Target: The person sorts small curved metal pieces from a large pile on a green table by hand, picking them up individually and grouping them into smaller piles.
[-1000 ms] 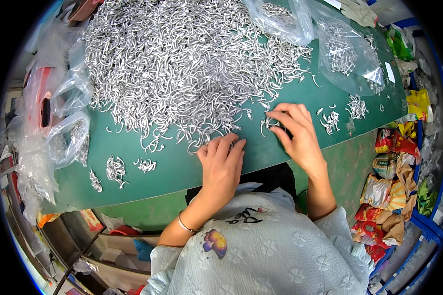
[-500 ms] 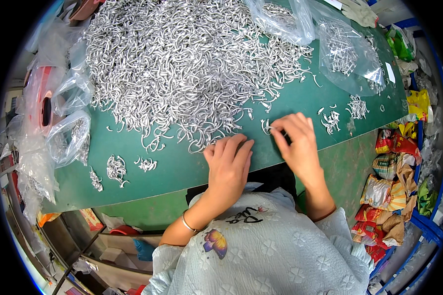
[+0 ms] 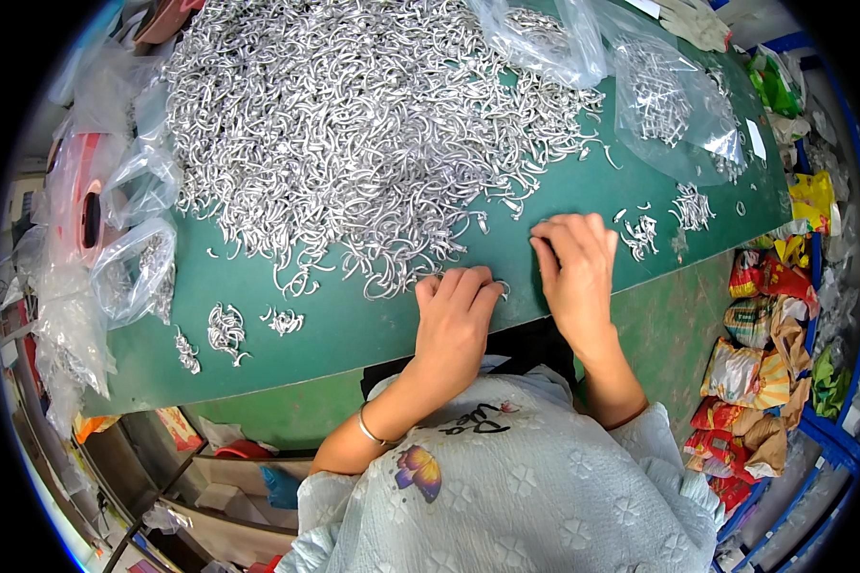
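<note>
A green table (image 3: 354, 329) is taking up most of the view, and it is carrying a broad heap of small silver hooks (image 3: 354, 134) that is spreading from the far edge down toward the person. The heap is lying loose and open, probably so that single pieces can be drawn off its near fringe without digging.

Clear plastic bags (image 3: 664, 100) holding more of the same pieces are sitting at the far right, and further bags (image 3: 134, 267) are slumping along the left edge, both well off the near centre where the hands are working. Small sorted clusters are resting apart from the heap: one group (image 3: 227, 329) on the left near the front edge, another group (image 3: 645, 234) just beside the right hand (each looks like a counted or gathered lot, though the count is too small to read). Coloured snack packets (image 3: 760, 382) are piling up on the floor to the right.

The left hand (image 3: 452, 320) is lying knuckles up at the heap's near fringe, fingers curled down onto the table, with a hook or two showing at its fingertips; whether it is pinching any I cannot tell. The right hand (image 3: 575, 267) is pressing flat beside it, fingers close together, slightly apart from the left, seemingly covering or sliding pieces along the surface. A thin bracelet (image 3: 373, 432) is circling the left wrist.
</note>
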The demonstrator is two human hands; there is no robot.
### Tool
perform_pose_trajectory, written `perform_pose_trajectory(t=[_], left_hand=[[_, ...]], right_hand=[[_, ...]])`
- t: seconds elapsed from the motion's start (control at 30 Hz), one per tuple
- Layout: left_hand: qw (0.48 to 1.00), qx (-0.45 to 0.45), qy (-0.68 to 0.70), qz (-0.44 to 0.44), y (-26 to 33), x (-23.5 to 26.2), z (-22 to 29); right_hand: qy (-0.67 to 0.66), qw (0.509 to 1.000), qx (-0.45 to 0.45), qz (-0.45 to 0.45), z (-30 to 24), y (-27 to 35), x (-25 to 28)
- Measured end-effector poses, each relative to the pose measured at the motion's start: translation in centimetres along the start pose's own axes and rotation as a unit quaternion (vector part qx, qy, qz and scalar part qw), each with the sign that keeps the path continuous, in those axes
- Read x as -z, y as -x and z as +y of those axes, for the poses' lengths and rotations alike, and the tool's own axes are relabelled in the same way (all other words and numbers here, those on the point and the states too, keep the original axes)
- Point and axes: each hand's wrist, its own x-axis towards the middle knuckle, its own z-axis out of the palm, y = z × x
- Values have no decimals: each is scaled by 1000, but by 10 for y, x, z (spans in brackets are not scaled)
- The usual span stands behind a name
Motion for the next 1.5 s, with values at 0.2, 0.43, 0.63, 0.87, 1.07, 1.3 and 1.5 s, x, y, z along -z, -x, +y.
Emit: perform_pose_trajectory(t=[0.2,0.43,0.63,0.87,1.07,1.3,1.5], left_hand=[[999,26,9,42,3,1,0],[998,25,24,51,3,1,-2],[997,28,34,58,3,1,-3],[997,32,47,61,0,0,-2],[997,7,69,46,3,0,-6],[998,2,57,37,3,1,-4],[998,-11,57,37,4,2,-2]], right_hand=[[-121,985,52,-113,-1,5,7],[-120,981,79,-128,-16,2,11],[-111,978,113,-133,-12,3,5],[-121,984,75,-105,-18,-3,7],[-62,997,38,-39,-14,-1,3],[-44,998,7,-46,-20,10,18],[-92,988,26,-119,-21,21,11]])
